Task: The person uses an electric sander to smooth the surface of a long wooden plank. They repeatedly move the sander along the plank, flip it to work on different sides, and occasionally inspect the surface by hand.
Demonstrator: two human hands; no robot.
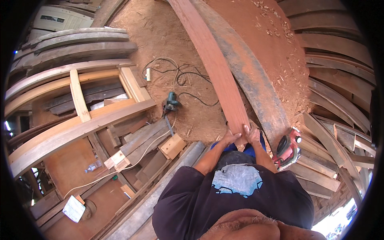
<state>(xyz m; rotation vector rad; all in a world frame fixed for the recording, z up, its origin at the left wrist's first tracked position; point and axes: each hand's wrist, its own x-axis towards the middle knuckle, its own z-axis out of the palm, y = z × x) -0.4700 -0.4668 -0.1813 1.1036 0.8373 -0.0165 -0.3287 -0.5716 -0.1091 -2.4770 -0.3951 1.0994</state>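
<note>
A long reddish wooden plank [216, 72] stretches away from my body toward the far edge. At its near end, my left hand [231, 137] grips the left edge. My right hand [252, 135] is closed on the right corner, its thumb on the top face and its other fingers mostly hidden underneath. Directly right of the plank lies a wide, weathered grey board [256, 80] with orange-brown patches. Close to my right forearm rests a red handheld power tool [287, 149], apart from my hand.
A green power tool [171, 103] sits on the dusty ground at left, near a tangled dark cord [185, 76]. Wooden frames [82, 98] and stacked boards [84, 52] fill the left side. More timber [336, 48] lines the right. A plastic bottle [93, 166] lies lower left.
</note>
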